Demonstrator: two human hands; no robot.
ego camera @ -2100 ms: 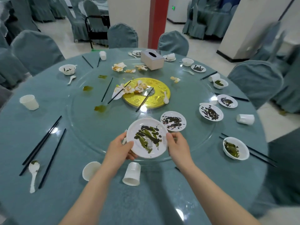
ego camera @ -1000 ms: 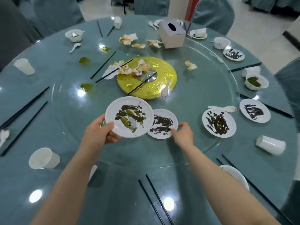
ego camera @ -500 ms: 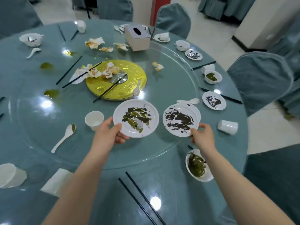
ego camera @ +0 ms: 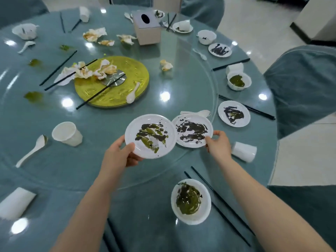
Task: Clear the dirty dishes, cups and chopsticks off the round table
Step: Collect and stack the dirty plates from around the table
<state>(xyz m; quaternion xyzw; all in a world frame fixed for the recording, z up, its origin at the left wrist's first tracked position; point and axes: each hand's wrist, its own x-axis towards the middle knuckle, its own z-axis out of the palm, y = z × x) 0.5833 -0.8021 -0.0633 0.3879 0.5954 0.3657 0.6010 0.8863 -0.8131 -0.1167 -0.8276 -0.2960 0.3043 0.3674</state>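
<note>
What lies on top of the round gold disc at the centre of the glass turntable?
On the gold disc lie crumpled stained napkins, a black chopstick across its metal hub, and a white spoon. The disc surface beneath the napkins is covered.

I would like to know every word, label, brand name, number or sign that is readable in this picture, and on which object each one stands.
None: no text can be read anywhere.
The tissue box shows only a dark oval opening, no print.
The gold disc has a faint pattern, too blurred to tell whether it holds characters.
The plates, bowls and cups are plain white, bearing only food smears.
</note>
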